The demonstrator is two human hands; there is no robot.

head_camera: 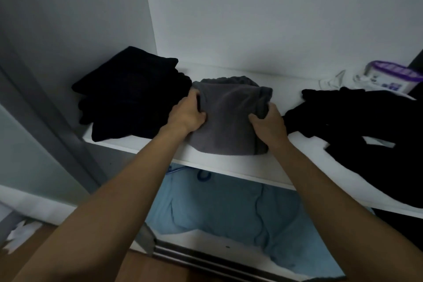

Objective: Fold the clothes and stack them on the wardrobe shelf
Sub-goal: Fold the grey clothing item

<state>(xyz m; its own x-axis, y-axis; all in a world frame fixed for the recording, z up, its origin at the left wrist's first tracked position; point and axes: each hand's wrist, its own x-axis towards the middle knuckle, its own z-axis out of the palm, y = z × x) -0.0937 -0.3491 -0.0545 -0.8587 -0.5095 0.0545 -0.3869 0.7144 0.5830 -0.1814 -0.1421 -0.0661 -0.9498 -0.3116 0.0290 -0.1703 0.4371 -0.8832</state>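
Grey folded garment [229, 119], soft and matte, lies on the white shelf [229, 167], long axis pointing away from me, gathered end at the back, my left hand [186, 113] and right hand [267, 122] gripping its sides.

— What is the grey garment [229, 119] made of?
— Soft, matt cloth with a slightly fuzzy nap. You can see it crease.
— And at its nine o'clock?
— Your black stack [130, 94] is matt cloth too, too dark to tell the weave. The same goes for the loose black clothes [366, 133] at three o'clock.
— The shelf [229, 167]?
— A smooth white board, matt, with a faint sheen.
— At two o'clock?
— A tub [393, 78] of smooth plastic with a purple lid.
— Below you, at six o'clock?
— Light blue cloth [224, 208], smooth and wrinkled. Then there is a rail [206, 256] that looks like dull metal, and a smooth floor [160, 270] that looks like wood.
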